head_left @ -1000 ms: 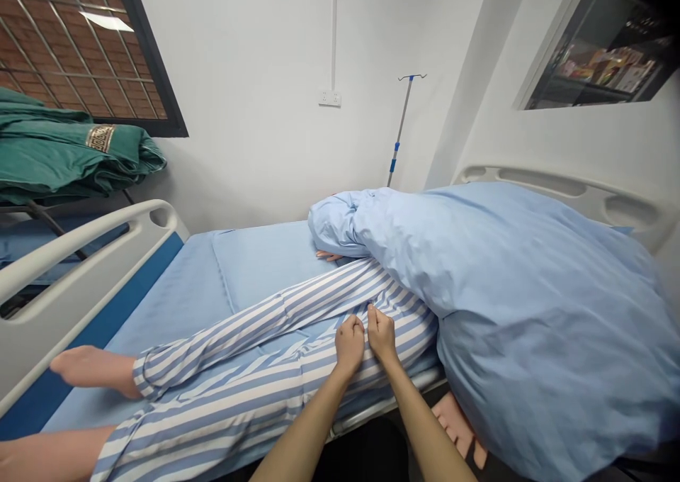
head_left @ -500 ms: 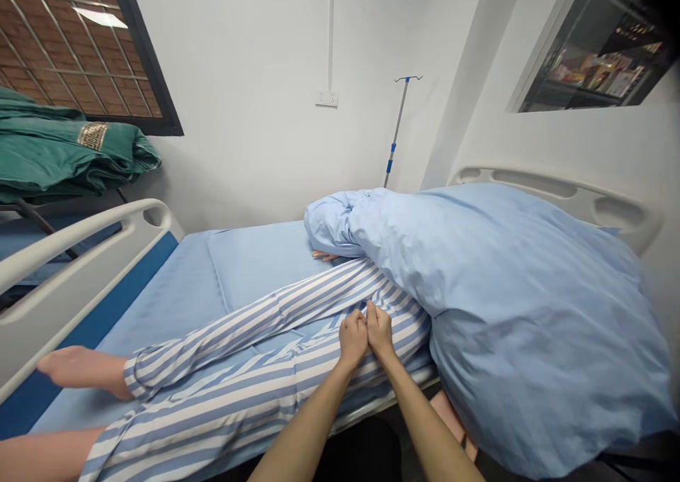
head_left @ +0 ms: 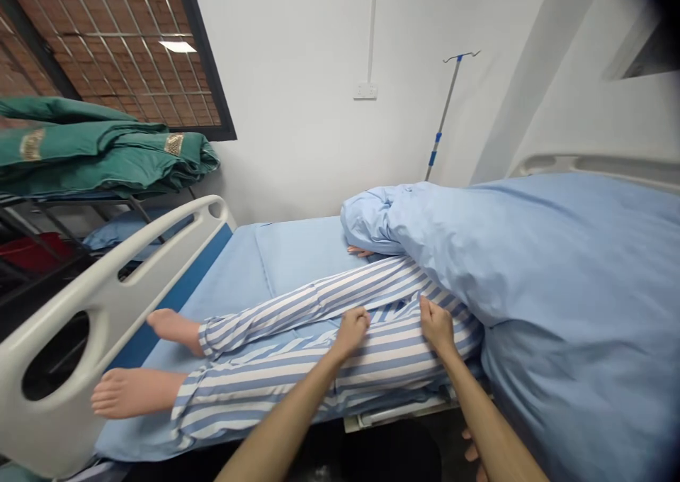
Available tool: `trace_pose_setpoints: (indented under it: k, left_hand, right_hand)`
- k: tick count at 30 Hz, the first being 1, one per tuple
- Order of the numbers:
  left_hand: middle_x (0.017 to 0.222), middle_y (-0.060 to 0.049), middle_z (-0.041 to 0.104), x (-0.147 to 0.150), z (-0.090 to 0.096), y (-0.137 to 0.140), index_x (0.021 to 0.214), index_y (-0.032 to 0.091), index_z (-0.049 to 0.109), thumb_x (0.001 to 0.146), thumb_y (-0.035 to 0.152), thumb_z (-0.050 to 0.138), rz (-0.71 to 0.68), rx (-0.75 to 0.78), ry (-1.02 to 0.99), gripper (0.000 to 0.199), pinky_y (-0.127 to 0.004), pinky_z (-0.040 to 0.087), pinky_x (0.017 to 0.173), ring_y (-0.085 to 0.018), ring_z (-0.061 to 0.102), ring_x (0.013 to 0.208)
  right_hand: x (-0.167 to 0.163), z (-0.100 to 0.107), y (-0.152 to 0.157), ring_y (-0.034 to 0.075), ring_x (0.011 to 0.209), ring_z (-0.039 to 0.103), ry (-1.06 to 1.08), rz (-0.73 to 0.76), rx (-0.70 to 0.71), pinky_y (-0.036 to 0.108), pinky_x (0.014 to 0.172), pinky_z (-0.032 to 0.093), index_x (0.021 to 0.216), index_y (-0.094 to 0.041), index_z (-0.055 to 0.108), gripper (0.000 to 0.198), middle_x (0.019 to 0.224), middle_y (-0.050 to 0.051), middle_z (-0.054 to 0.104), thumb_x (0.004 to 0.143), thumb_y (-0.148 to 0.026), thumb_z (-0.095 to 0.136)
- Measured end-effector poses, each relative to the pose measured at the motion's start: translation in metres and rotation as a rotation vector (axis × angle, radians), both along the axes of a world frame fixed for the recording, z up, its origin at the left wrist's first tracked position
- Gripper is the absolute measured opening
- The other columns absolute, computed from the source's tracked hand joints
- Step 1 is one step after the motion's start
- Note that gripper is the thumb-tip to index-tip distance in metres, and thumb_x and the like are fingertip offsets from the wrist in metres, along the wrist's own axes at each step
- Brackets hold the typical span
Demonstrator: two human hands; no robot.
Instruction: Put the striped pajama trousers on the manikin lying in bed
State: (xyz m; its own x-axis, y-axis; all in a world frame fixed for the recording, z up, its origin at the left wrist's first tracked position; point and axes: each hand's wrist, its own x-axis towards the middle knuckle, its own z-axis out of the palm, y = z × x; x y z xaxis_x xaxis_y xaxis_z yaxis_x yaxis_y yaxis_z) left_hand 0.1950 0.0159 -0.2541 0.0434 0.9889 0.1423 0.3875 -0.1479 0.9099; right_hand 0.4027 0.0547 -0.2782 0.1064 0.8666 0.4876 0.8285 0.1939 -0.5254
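I curl my left hand (head_left: 353, 327) and right hand (head_left: 438, 324) closed over striped trousers (head_left: 393, 354), grip unclear; patterned patches (head_left: 173, 143) mark green cloth (head_left: 106, 157).

Trousers (head_left: 382, 358): blue and white stripes running lengthwise. Sheet (head_left: 302, 251) beneath trousers: plain light blue. Quilt (head_left: 557, 255) right of trousers: plain light blue. Footboard (head_left: 122, 319) left of trousers: off-white, darker blue panel (head_left: 178, 294). Pole (head_left: 448, 106) behind trousers: grey, blue fittings (head_left: 432, 158).

The head view looks down across the bed (head_left: 302, 251) from close beside it, facing the wall (head_left: 292, 113).
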Motion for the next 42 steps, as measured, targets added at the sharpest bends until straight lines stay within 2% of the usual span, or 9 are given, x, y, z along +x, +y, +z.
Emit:
trace_pose_setpoints:
  k: [5, 7, 10, 14, 19, 22, 24, 34, 42]
  left_hand:
    - [0.044, 0.003, 0.038, -0.175, 0.018, -0.042, 0.044, 0.018, 0.040, 0.055, 0.013, 0.031, 0.194, 0.006, 0.105, 0.015, -0.021, 0.030, 0.051, -0.009, 0.036, 0.048]
    - [0.044, 0.003, 0.037, -0.228, 0.008, -0.068, 0.045, 0.019, 0.038, 0.058, 0.015, 0.031, 0.334, 0.005, 0.168, 0.015, -0.022, 0.030, 0.053, -0.010, 0.036, 0.049]
    - [0.047, 0.002, 0.040, -0.267, -0.023, -0.098, 0.047, 0.019, 0.037, 0.061, 0.016, 0.029, 0.497, -0.057, 0.319, 0.016, -0.023, 0.029, 0.054, -0.011, 0.038, 0.052]
    - [0.053, 0.001, 0.045, -0.269, -0.045, -0.109, 0.053, 0.019, 0.040, 0.067, 0.018, 0.029, 0.557, -0.088, 0.446, 0.017, -0.023, 0.029, 0.059, -0.013, 0.042, 0.059]
    - [0.058, 0.000, 0.049, -0.267, -0.040, -0.108, 0.056, 0.019, 0.040, 0.070, 0.016, 0.028, 0.612, -0.108, 0.461, 0.018, -0.024, 0.029, 0.059, -0.014, 0.045, 0.063]
    - [0.059, 0.000, 0.050, -0.271, -0.043, -0.112, 0.057, 0.019, 0.040, 0.070, 0.015, 0.029, 0.630, -0.092, 0.459, 0.017, -0.024, 0.030, 0.061, -0.014, 0.046, 0.064]
    - [0.059, 0.000, 0.049, -0.273, -0.045, -0.114, 0.057, 0.019, 0.040, 0.070, 0.016, 0.029, 0.623, -0.079, 0.445, 0.017, -0.023, 0.030, 0.061, -0.014, 0.046, 0.063]
    - [0.051, 0.003, 0.041, -0.247, -0.034, -0.106, 0.054, 0.019, 0.037, 0.068, 0.017, 0.031, 0.633, 0.069, 0.059, 0.016, -0.021, 0.031, 0.054, -0.011, 0.041, 0.053]
    - [0.065, -0.003, 0.057, -0.228, -0.051, -0.114, 0.062, 0.019, 0.050, 0.074, 0.019, 0.035, 0.724, -0.069, 0.438, 0.020, -0.022, 0.029, 0.058, -0.014, 0.050, 0.065]
  right_hand:
    - [0.001, -0.006, 0.003, 0.014, 0.050, 0.043, -0.040, -0.056, 0.005, 0.026, 0.051, 0.022, 0.062, -0.014, 0.061, 0.049, 0.061, 0.011, 0.060, 0.082, -0.042, 0.026]
    - [0.003, -0.008, 0.003, 0.013, 0.049, 0.043, -0.056, -0.065, -0.005, 0.026, 0.051, 0.022, 0.060, -0.015, 0.060, 0.047, 0.061, 0.011, 0.060, 0.081, -0.042, 0.027]
    - [0.004, -0.005, 0.005, 0.013, 0.047, 0.040, -0.075, -0.082, -0.045, 0.026, 0.049, 0.021, 0.054, -0.017, 0.055, 0.045, 0.055, 0.009, 0.057, 0.080, -0.042, 0.029]
    - [-0.041, 0.015, -0.004, 0.013, 0.046, 0.037, 0.026, -0.012, -0.048, 0.025, 0.048, 0.023, 0.048, -0.017, 0.050, 0.046, 0.048, 0.006, 0.051, 0.079, -0.043, 0.028]
    - [-0.213, 0.029, -0.062, 0.011, 0.046, 0.038, 0.297, 0.407, -0.040, 0.023, 0.049, 0.028, 0.051, -0.017, 0.047, 0.047, 0.047, 0.002, 0.047, 0.083, -0.042, 0.022]
    - [-0.314, 0.014, -0.108, 0.010, 0.047, 0.042, 0.240, 0.631, -0.078, 0.022, 0.049, 0.026, 0.055, -0.017, 0.049, 0.046, 0.049, 0.001, 0.049, 0.085, -0.035, 0.020]
    - [-0.353, 0.001, -0.129, 0.010, 0.046, 0.043, 0.150, 0.660, -0.086, 0.023, 0.049, 0.022, 0.056, -0.018, 0.052, 0.044, 0.049, 0.001, 0.052, 0.085, -0.033, 0.023]
    - [-0.359, -0.013, -0.127, 0.011, 0.051, 0.047, 0.248, 0.645, -0.162, 0.022, 0.051, 0.023, 0.056, -0.017, 0.050, 0.044, 0.053, 0.002, 0.055, 0.086, -0.032, 0.022]
    - [-0.360, 0.005, -0.124, 0.009, 0.047, 0.041, 0.359, 0.642, -0.180, 0.022, 0.048, 0.022, 0.051, -0.016, 0.047, 0.044, 0.048, 0.000, 0.049, 0.084, -0.034, 0.025]
